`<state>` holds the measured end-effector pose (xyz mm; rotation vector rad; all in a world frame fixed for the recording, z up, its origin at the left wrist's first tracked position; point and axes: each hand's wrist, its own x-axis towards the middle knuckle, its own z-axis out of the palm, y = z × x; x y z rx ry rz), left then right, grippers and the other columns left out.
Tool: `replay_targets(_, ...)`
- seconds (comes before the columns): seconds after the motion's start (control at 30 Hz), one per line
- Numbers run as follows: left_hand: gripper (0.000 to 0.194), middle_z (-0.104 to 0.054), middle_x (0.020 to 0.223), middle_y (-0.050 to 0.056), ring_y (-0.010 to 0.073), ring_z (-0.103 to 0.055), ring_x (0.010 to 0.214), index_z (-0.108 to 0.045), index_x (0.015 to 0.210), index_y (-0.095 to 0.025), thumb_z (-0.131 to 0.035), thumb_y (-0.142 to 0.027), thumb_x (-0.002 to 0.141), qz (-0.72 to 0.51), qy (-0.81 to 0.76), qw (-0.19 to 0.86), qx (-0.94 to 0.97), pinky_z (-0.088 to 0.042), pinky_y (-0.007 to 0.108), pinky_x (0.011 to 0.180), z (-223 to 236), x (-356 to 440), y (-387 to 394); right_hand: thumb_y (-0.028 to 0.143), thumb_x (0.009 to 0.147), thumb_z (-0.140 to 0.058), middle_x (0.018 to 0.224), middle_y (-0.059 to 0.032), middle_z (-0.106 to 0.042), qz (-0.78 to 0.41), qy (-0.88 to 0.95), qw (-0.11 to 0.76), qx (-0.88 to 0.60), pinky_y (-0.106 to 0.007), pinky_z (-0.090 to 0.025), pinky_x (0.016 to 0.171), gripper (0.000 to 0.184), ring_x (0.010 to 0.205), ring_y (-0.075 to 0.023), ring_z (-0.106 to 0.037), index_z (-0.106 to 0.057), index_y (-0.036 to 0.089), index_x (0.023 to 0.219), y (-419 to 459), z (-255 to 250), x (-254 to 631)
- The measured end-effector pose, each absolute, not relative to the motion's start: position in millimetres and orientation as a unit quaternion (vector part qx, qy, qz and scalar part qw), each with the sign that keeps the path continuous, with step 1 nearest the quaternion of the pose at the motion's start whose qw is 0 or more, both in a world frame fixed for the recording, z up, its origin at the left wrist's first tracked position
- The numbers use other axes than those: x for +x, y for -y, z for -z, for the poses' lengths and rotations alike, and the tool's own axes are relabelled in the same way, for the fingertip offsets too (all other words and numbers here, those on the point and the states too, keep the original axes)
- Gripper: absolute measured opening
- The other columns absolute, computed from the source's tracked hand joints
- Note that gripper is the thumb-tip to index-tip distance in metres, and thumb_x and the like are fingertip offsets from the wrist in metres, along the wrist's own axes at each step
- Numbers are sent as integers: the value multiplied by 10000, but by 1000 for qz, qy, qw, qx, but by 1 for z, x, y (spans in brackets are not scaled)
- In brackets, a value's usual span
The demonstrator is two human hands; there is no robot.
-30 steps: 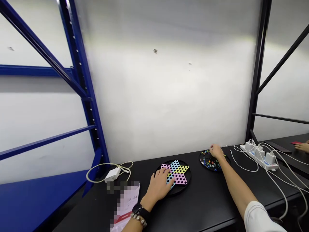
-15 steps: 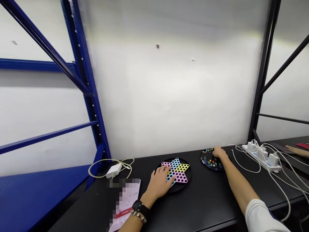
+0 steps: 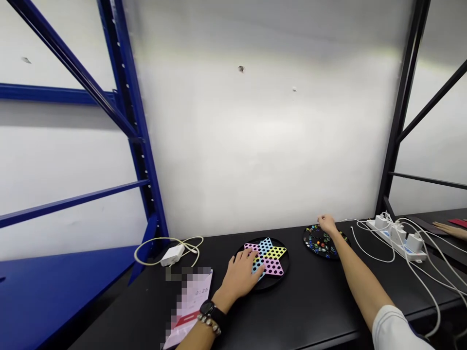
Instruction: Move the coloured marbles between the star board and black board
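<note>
A star-shaped Chinese checkers board (image 3: pixel 273 265) in pink, blue and yellow, dotted with holes, lies in a round black tray (image 3: pixel 268 287). My left hand (image 3: pixel 241 272) rests on its left side, fingers spread flat, covering part of the star. A watch and a beaded bracelet are on that wrist. To the right is a round black dish (image 3: pixel 308 247) with many coloured glass marbles (image 3: pixel 321 243). Over its back edge my right hand (image 3: pixel 327 223) is raised, fingers pinched together. Whether a marble is between the fingertips is too small to tell.
A phone-like screen (image 3: pixel 199 294) lies left of the board, with a white adapter (image 3: pixel 172 254) and cable behind it. A white power strip (image 3: pixel 397 238) with plugs and trailing cables lies at the right. Another person's hand (image 3: pixel 450 229) shows at the far right edge.
My right hand has lifted up from among the marbles to above the dish's back edge. My left hand stays on the board.
</note>
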<state>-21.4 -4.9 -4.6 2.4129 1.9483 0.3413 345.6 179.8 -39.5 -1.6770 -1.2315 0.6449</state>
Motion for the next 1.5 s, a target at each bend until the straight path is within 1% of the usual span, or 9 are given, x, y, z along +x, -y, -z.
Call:
replay_targets(0.1,540,-484,1442,90,291,-413,1331,-534,1324,-243,-352,-529,903,-107,-625,10,773,-299,489,1107,6,-22,5,253,850,-526,962,-108,-668,-154,590,310,-729,-295,-449,723,119,901,-230,-629,-609,186,903,-175,45,333)
replay_targets(0.2,535,-488,1438,89,287,-420,1326,-537,1320,-250,-354,-532,904,-107,-625,8,773,-307,474,1101,6,-23,5,257,881,-513,1095,-124,-660,-62,656,160,-735,-346,-443,808,198,1007,-267,-626,-598,209,1053,-170,44,321)
replay_targets(0.37,516,-505,1423,88,285,-438,1311,-555,1298,-254,-361,-527,906,-110,-622,2,776,-332,451,1085,5,-23,5,232,915,-450,1128,-169,-656,-31,666,96,-739,-372,-451,814,241,1034,-297,-631,-597,162,1093,-164,37,311)
replay_targets(0.6,516,-482,1449,88,287,-419,1331,-550,1307,-247,-365,-514,905,-104,-625,10,773,-317,470,1098,2,-21,7,300,934,-463,1121,-132,-670,-33,684,93,-723,-363,-438,834,232,1030,-277,-631,-612,204,1083,-162,36,317)
replay_targets(0.83,539,-485,1444,94,291,-417,1328,-545,1317,-244,-364,-531,898,-111,-625,13,772,-303,475,1100,5,-22,6,253,908,-483,1081,-107,-674,-48,702,110,-702,-331,-422,818,205,998,-258,-621,-603,219,1070,-165,40,307)
replay_targets(1.03,543,-483,1446,95,283,-420,1328,-544,1321,-240,-366,-538,903,-112,-624,10,774,-310,472,1102,6,-23,5,365,961,-379,955,-97,-685,-100,700,156,-690,-277,-419,687,301,847,-214,-633,-617,192,898,-168,41,299)
replay_targets(1.13,536,-486,1444,93,287,-425,1327,-548,1316,-246,-362,-534,904,-109,-625,12,772,-318,470,1098,4,-22,6,466,900,-504,808,-75,-680,-168,708,177,-663,-254,-396,606,324,726,-190,-613,-614,193,764,-167,41,299)
replay_targets(1.27,533,-495,1434,92,288,-430,1320,-544,1319,-248,-360,-528,904,-106,-626,11,772,-321,456,1094,2,-22,7,465,787,-665,737,-44,-667,-192,722,207,-632,-222,-371,579,287,691,-163,-594,-621,188,727,-162,45,301)
replay_targets(1.5,531,-497,1432,80,289,-429,1315,-547,1310,-257,-352,-536,902,-108,-623,15,774,-321,456,1088,3,-22,6,437,764,-682,619,-12,-590,-174,743,226,-605,-212,-347,580,317,642,-139,-538,-580,183,604,-153,50,301)
